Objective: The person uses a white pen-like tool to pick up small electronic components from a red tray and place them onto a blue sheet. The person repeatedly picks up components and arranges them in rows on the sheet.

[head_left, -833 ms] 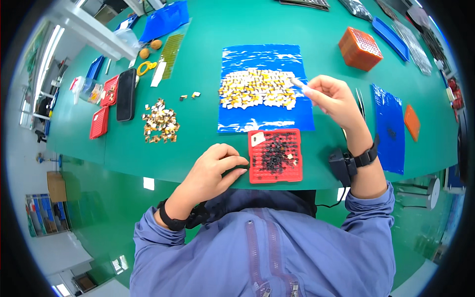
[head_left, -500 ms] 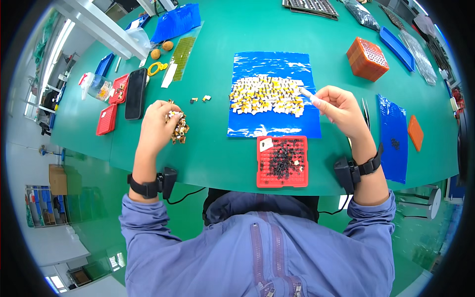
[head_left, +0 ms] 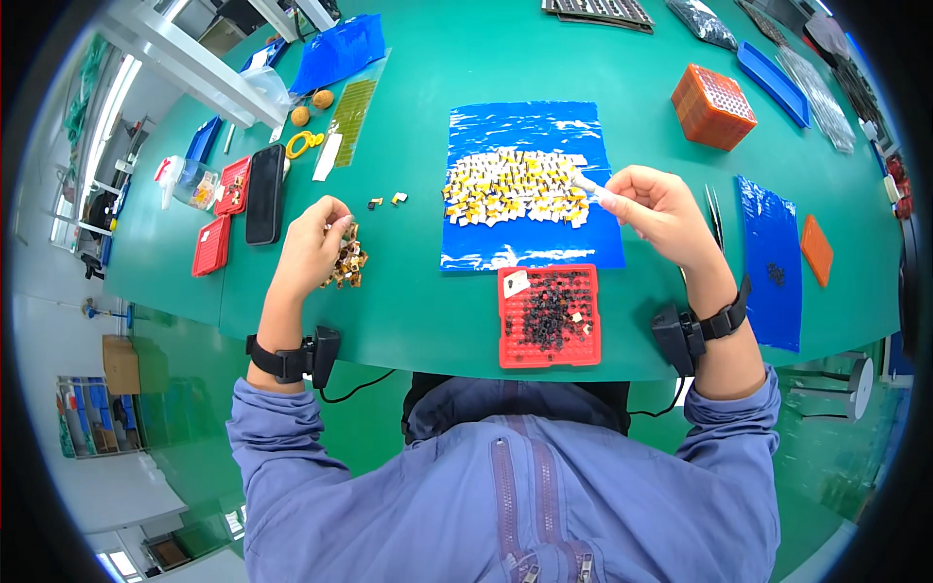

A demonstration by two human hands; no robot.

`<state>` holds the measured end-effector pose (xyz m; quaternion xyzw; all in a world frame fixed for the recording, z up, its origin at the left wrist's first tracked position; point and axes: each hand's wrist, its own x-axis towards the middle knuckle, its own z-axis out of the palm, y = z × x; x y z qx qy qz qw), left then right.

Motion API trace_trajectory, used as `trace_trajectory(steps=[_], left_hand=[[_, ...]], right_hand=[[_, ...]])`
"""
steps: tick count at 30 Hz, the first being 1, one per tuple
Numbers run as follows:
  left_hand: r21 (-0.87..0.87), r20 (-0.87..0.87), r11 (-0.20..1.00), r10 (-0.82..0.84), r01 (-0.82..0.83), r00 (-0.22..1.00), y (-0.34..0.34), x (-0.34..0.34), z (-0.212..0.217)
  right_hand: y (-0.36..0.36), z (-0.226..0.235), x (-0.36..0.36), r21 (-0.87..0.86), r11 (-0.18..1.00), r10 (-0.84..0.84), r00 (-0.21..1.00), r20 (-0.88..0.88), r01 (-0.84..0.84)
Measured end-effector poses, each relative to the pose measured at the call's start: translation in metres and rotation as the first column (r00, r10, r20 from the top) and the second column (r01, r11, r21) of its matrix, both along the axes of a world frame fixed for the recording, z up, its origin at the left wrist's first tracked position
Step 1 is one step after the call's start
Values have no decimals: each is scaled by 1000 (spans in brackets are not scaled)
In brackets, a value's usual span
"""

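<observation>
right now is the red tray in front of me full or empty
Not empty: small black pieces are heaped mid-tray, with pale bits toward the right of the red tray.

At left of centre, the bare left hand covers part of a loose heap of small brown-and-white pieces, and whether its fingertips grip one cannot be told; right of centre, the bare right hand hides one end of a slender pale piece, too small to identify, and partly covers thin metal tweezers; the top edge crops a dark grid-patterned tray; the bottom edge cuts off the purple-blue zipped jacket.
</observation>
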<state>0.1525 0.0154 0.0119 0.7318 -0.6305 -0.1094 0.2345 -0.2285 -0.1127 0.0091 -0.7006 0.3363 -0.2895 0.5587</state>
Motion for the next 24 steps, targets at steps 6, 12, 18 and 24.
trace_trajectory(steps=[6,12,18,24], left_hand=[[-95,-114,995,29,-40,993,1,3,-5],[-89,-140,996,-18,6,990,3,-10,5],[-38,-329,995,-102,95,939,9,-44,17],[7,-686,962,-195,274,701,9,-88,29]], right_hand=[[0,-2,1,-32,999,32,999,41,-31],[3,-3,1,-33,998,47,997,54,-45],[11,-1,4,-18,996,91,995,51,-90],[20,5,4,-43,987,152,988,5,-152]])
